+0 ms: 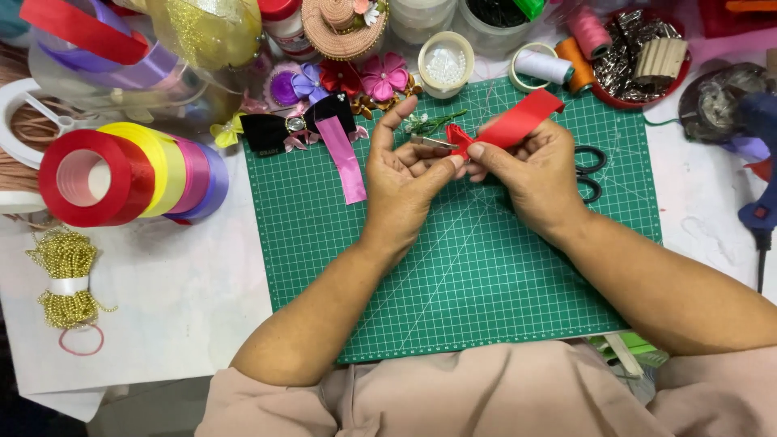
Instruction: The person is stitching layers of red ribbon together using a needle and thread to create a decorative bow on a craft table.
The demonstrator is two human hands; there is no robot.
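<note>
Above the green gridded cutting mat (pixel 453 267), near its upper middle, a strip of red satin ribbon (pixel 518 121) is held between both hands. Left hand (pixel 405 182): palm up, fingers curled, thumb and fingertips pinched on a silver metal hair clip (pixel 433 143) and on the folded lower end of the ribbon. Right hand (pixel 530 174): fingers closed, thumb and forefinger pinched on the ribbon at the fold, just beside the left thumb; the free end of the ribbon rises to the upper right over the knuckles. Fingertips of the two hands touch.

Black scissor handles (pixel 591 171) show from behind the right hand, lying on the mat. A pink ribbon strip (pixel 344 158) lies on the mat left of the left hand, its top under a black velvet bow (pixel 279 129). Fabric flowers in purple, red and pink (pixel 348 77) sit along the mat's upper edge. A row of ribbon spools, red, yellow, pink and purple (pixel 129 174), lies on the white tabletop (pixel 178 299) well left of the mat; a bundle of gold bead chain (pixel 69 275) lies below them. A blue glue gun (pixel 761 162) rests at the right edge.
</note>
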